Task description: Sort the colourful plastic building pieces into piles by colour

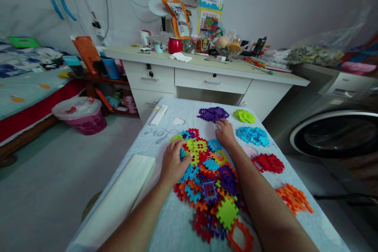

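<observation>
A mixed heap of interlocking plastic building pieces [210, 191] in several colours lies on the cloth-covered table before me. My left hand [175, 162] rests at the heap's left edge, thumb and fingers apart, beside yellow-green window-shaped pieces [195, 158]. My right hand [226, 133] reaches past the heap to the near edge of a purple pile [213, 114]. Its fingers look apart, with no piece visible between them. Sorted piles lie along the right side: yellow-green [244, 116], blue [252, 136], red [268, 163] and orange [294, 199].
A folded white cloth or pad [124, 189] lies along the table's left side, with a narrow white box [159, 115] farther back. Behind stands a cluttered white desk [212, 80]. A washing machine [339, 114] is at right, a pink bin [81, 116] at left.
</observation>
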Demonstrator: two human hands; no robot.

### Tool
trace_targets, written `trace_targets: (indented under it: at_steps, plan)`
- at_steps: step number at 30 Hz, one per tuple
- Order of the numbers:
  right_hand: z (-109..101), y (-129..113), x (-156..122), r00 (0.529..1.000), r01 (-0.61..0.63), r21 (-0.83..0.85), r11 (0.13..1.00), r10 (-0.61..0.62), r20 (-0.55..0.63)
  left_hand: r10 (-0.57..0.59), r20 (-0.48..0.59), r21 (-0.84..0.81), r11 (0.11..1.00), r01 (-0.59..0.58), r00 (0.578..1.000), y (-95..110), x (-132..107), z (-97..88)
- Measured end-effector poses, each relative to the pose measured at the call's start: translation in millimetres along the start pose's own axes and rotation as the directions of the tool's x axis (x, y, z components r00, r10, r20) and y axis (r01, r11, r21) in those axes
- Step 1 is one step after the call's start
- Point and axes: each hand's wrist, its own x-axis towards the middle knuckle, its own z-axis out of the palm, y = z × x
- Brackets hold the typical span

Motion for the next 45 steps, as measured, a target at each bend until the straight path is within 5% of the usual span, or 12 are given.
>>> trace_targets:
  at_steps: [9,18,22,28,37,40,45]
  plan:
    - [-3.8,-6.6,-0.3,0.981,-0.089,-0.101,0.991,0.104,0.162,-0.009,0.012,0.009,1.000,0.009,1.000,-0.4,0.2,-0.1]
    - [-6.4,-6.6,-3.0,0.989,-0.058,-0.046,0.997,0.063,0.132,-0.003,0.005,0.010,1.000,0.003,1.000,0.4,0.4,-0.4]
    - [-7.5,-10.3,-1.5,0.981,0.105,0.099,0.989,-0.120,0.153,-0.011,0.013,0.013,1.000,0.011,1.000,1.2,0.3,-0.7]
    - [3.1,-33.2,-4.2,0.878,0.369,0.290,0.883,-0.433,0.204,-0.014,0.003,0.005,1.000,0.014,1.000,4.0,0.7,-2.2]
    - [12.3,-45.7,-8.7,0.819,0.420,0.310,0.853,-0.503,0.275,-0.005,0.005,-0.018,1.000,0.005,1.000,2.4,1.1,-2.5]
    - [7.6,-48.4,-7.0,0.825,0.420,0.301,0.856,-0.499,0.267,0.004,-0.007,-0.017,1.000,-0.004,1.000,1.6,1.2,-1.9]
    - [-0.2,-54.3,-6.4,0.912,0.273,0.156,0.949,-0.307,0.272,0.009,-0.089,-0.006,1.000,-0.010,0.996,0.3,0.1,-0.8]
